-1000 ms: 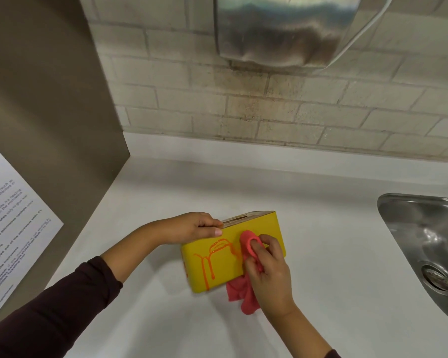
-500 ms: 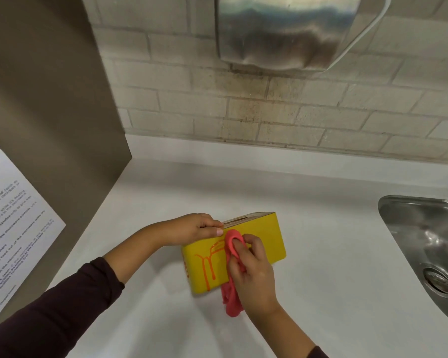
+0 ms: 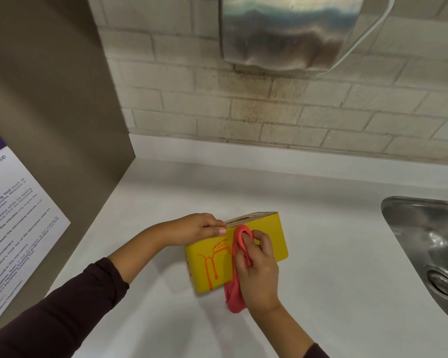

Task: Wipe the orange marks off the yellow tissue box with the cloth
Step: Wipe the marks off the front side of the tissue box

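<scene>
The yellow tissue box stands on the white counter, its long front face toward me. Orange marks run in loops and drips over the left half of that face. My left hand grips the box's top left edge beside the slot. My right hand presses a pink-red cloth flat against the middle of the front face, just right of the marks. The cloth's tail hangs below the box onto the counter. Whatever lies under the cloth and hand is hidden.
A steel sink is set into the counter at the right. A brown panel with a printed notice closes off the left side. A metal dispenser hangs on the brick wall above.
My right hand has slid the cloth leftward across the box's front face, from the right half to the middle. The left hand keeps the same grip on the top edge.
</scene>
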`<state>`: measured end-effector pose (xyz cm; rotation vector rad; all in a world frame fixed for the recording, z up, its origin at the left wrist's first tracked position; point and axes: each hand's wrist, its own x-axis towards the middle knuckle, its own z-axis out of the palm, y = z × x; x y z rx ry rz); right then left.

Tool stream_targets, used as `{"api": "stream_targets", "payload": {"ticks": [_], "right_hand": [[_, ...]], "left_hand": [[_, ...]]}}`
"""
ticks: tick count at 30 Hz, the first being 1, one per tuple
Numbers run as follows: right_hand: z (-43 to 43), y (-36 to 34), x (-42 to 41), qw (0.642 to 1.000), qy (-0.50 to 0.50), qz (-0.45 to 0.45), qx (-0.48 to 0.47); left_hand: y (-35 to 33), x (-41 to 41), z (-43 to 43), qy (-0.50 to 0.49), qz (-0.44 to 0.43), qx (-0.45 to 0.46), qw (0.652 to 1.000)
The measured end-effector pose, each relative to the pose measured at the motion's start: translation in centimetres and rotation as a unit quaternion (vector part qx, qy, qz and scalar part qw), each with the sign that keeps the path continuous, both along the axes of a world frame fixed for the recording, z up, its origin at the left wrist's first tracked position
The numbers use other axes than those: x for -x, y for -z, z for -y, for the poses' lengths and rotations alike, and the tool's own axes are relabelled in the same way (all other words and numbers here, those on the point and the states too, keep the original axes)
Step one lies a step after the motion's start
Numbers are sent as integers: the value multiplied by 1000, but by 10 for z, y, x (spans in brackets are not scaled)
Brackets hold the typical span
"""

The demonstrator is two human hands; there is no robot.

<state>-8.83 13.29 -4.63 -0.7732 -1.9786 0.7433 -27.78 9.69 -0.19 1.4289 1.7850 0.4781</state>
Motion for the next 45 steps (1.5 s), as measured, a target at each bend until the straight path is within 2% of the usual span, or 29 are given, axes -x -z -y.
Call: {"api": "stream_targets", "payload": {"ticks": [5,8,13,17,20,23,26,32,34,43,45], "right_hand": [[3,2,-9,993,-88,63,-47],[-8,4,-20,991,-87,84,-60],[-19,5,-21,1000,-10,22,-5],[-11,7,-8,1000,-5,-7,17],[-1,4,0,999,-37,11,-22],[3,4,-4,990,-112,49,-70],[-5,5,-17,983,-148,82,-65],[-12,7,-11,999,-31,29,-2],[-5,6,-3,1000,-22,15,-1],[4,5,-5,986,-144,70,-54],[-4,6,-13,989,-132,61,-40]], "left_hand": [[-2,0,-1,3,5,-1,1000],[-3,1,1,7,2,3,1000],[-4,-1,3,7,2,5,1000],[-5,-3,2,-4,3,5,1000],[-5,-3,2,-10,10,5,1000],[-6,-2,2,-15,15,1,1000],[-6,-1,3,-9,12,5,1000],[-8,-2,2,-7,5,12,1000],[-8,-3,3,-16,11,13,1000],[-7,-3,2,-28,23,7,999],[-7,-3,3,-24,22,4,999]]}}
